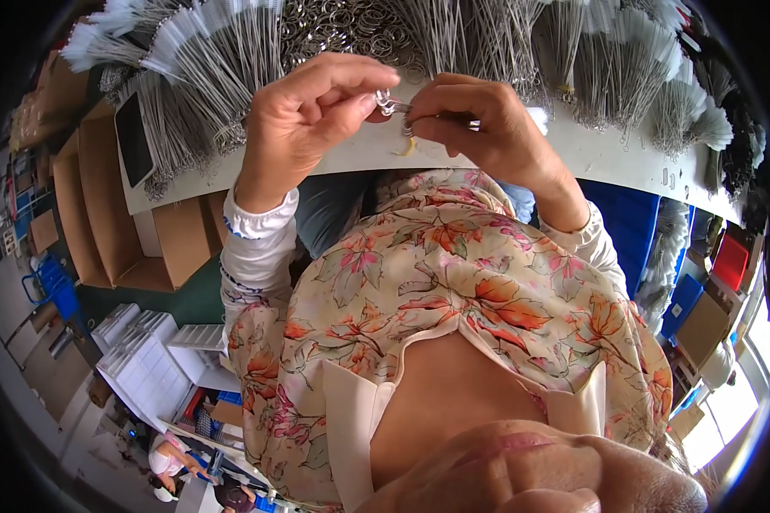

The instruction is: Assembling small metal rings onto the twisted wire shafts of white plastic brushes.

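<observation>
My left hand (312, 111) is raised above the table's near edge, its thumb and fingers closing on small silver metal loops (385, 104). From the other side, my right hand (483, 115) pinches the same metal piece between thumb and forefinger, so both hands meet on it. Just below the right fingertips shows a small yellow curved bit (409, 145); whether it hangs from the metal or lies on the table I cannot tell. A white tuft (537, 120) peeks out behind my right hand. My fingers hide much of the metal piece.
Bundles of thin wire brushes with white tufts (210, 51) cover the pale table (334, 154), with more brushes (629, 64) at right. A heap of metal rings (342, 30) lies at the back. A phone (134, 138) rests at left, above open cardboard boxes (103, 201).
</observation>
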Demonstrator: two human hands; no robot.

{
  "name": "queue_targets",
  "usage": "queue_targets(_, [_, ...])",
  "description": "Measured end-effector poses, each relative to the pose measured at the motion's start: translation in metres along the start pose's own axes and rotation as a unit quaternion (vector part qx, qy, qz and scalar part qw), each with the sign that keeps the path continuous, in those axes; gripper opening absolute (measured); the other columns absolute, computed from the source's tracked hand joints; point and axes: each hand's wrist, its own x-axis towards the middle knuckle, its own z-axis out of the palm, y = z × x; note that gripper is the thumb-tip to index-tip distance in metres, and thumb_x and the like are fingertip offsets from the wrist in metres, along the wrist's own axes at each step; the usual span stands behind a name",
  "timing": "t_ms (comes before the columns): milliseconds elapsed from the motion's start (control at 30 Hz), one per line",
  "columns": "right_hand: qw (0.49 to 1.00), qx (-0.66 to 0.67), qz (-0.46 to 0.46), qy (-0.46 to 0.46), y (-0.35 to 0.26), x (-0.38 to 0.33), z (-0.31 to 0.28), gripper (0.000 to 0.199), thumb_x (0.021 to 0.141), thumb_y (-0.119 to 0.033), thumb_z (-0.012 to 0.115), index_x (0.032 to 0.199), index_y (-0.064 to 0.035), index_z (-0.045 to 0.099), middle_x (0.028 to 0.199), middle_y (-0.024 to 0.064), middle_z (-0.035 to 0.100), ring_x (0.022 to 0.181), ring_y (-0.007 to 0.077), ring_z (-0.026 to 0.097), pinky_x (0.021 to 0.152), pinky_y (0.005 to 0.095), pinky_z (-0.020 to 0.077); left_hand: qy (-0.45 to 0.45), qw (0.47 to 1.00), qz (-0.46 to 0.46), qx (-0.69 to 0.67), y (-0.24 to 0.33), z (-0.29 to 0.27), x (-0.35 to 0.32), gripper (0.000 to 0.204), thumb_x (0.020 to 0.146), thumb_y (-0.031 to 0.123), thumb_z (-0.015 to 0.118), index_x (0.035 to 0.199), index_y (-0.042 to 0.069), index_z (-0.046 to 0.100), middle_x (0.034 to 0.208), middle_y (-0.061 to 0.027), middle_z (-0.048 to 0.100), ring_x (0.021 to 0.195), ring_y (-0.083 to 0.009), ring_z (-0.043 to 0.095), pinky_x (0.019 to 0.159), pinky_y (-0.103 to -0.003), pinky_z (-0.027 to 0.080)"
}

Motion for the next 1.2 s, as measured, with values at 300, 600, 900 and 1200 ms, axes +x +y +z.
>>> queue_targets(300, [0.969,0.238,0.04,0.05,-0.022,0.016,-0.017,0.012,0.089,-0.01,0.056,0.095,-0.0024,0.063,0.077,0.0044,0.06,0.055,0.0057,0.05,0.045,0.0185,0.0358,0.087,0.967,0.165,0.172,0.032,0.019,0.004,0.031,0.074,-0.015,0.054,0.106,-0.012,0.057,0.099,-0.0194,0.063,0.086,-0.0222,0.065,0.077,-0.028,0.053])
queue_targets(600, [0.97,0.238,0.035,0.02,-0.054,0.044,-0.017,0.013,0.083,-0.009,0.064,0.091,0.0016,0.065,0.073,0.0051,0.065,0.054,0.0061,0.057,0.045,0.0163,0.0413,0.182,0.901,0.248,0.306,0.062,0.014,0.015,0.015,0.079,0.0,0.063,0.091,-0.009,0.064,0.084,-0.0143,0.066,0.07,-0.0153,0.064,0.062,-0.023,0.052])
queue_targets(900, [0.977,0.207,0.039,-0.032,-0.056,0.055,-0.018,0.012,0.085,-0.008,0.062,0.092,0.0021,0.064,0.071,0.004,0.063,0.056,0.0067,0.056,0.048,0.0181,0.0421,0.087,0.934,0.173,0.3,0.084,-0.006,0.02,0.024,0.074,-0.009,0.059,0.097,-0.007,0.064,0.092,-0.0168,0.066,0.08,-0.0173,0.066,0.07,-0.025,0.054])
queue_targets(1200, [0.934,0.346,0.058,-0.073,-0.051,0.061,-0.019,0.015,0.087,-0.014,0.06,0.092,0.0008,0.063,0.068,0.0052,0.062,0.054,0.0086,0.056,0.048,0.0207,0.0427,0.065,0.989,0.044,0.128,0.071,-0.025,0.022,0.011,0.086,0.004,0.059,0.091,-0.006,0.06,0.071,-0.0035,0.057,0.058,-0.0055,0.052,0.05,-0.019,0.041])
